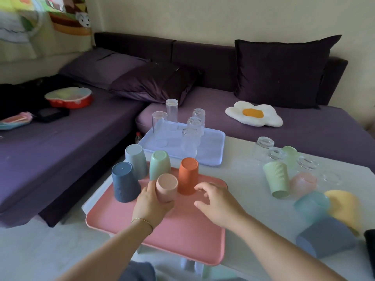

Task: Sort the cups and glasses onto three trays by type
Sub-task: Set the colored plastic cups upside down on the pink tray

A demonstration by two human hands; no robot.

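Setting a pale pink cup [166, 187] down on the pink tray [178, 238] looks like the step in hand. The left hand [151, 207] is wrapped around the cup's lower part, fingers closed on it; whether the rim already rests on the tray I cannot tell, since the hand hides it. The cup stands mouth down, base up, its long axis close to vertical with a slight lean toward 12 o'clock.

Around it on the same tray stand four more upturned cups: an orange cup [188, 176] just beside it at 2 o'clock, a mint cup [160, 164] at 12, a grey-blue cup [135, 159] at 11 and a dark blue cup [124, 182] at 9. The right hand [218, 203] hovers at 3 o'clock of the pink cup, fingers spread and curled, holding nothing.

Farther out at 12 o'clock, a lilac tray [211, 151] carries upturned clear glasses [172, 111]. A third tray is not clearly in view.

My judgement is that the sorting is partly done: at 3 o'clock on the tabletop [245, 179] a green ribbed cup [277, 180], a yellow cup [343, 207], other coloured cups and some small clear jars [264, 142] remain unsorted. The next move likely calls for letting go of the pink cup without nudging the orange one, then reaching right for another piece.
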